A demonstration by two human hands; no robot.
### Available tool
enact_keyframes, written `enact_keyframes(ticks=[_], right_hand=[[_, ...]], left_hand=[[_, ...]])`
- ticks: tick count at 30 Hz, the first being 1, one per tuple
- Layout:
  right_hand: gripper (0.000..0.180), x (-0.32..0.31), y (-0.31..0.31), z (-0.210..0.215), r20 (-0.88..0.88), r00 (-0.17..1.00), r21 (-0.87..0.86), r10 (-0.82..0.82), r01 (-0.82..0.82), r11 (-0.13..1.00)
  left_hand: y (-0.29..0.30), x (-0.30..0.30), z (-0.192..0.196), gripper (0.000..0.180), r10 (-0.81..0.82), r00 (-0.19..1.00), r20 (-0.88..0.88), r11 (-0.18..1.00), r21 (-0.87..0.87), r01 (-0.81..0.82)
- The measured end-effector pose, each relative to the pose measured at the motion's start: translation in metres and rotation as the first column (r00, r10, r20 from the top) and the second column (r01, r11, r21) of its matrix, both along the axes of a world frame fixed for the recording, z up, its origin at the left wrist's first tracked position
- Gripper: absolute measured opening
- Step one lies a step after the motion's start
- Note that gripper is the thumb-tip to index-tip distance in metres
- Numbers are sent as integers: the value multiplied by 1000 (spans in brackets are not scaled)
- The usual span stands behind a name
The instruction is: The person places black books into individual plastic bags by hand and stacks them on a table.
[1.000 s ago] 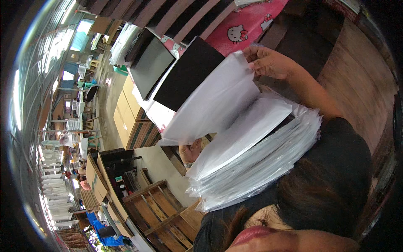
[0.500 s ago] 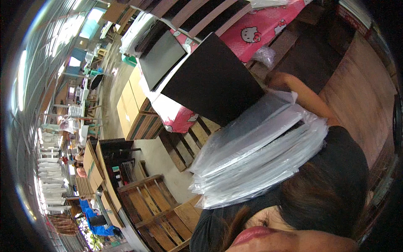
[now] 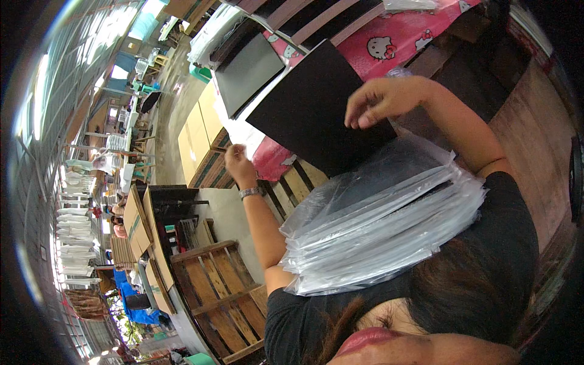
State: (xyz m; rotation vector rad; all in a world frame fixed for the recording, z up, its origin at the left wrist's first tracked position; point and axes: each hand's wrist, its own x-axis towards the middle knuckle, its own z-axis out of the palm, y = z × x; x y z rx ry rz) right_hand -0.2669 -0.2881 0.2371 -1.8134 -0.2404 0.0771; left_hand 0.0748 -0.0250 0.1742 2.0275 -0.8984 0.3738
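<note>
Against the person's chest, a thick stack of clear plastic sleeves (image 3: 389, 225) is resting, each sleeve carrying a dark sheet. Above that stack, the black board (image 3: 316, 109) is standing tilted, its lower edge touching the top sleeve. One hand (image 3: 389, 100) is curling its fingers over the board's right edge, its grip narrow and closing on that edge. Which hand is left or right I cannot tell. Another hand (image 3: 238, 163), wearing a wristband, is pinching the board's lower left corner. Behind the board, a pink patterned cloth (image 3: 401, 42) is covering the worktop, with brown cartons (image 3: 198, 137) stacked beyond its left edge.
</note>
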Motion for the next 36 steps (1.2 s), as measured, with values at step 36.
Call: enact_keyframes(ticks=[36], right_hand=[[47, 74, 75, 35, 752, 426, -28, -502, 783, 622]], left_hand=[[-72, -183, 116, 21, -664, 515, -542, 744, -550, 381]])
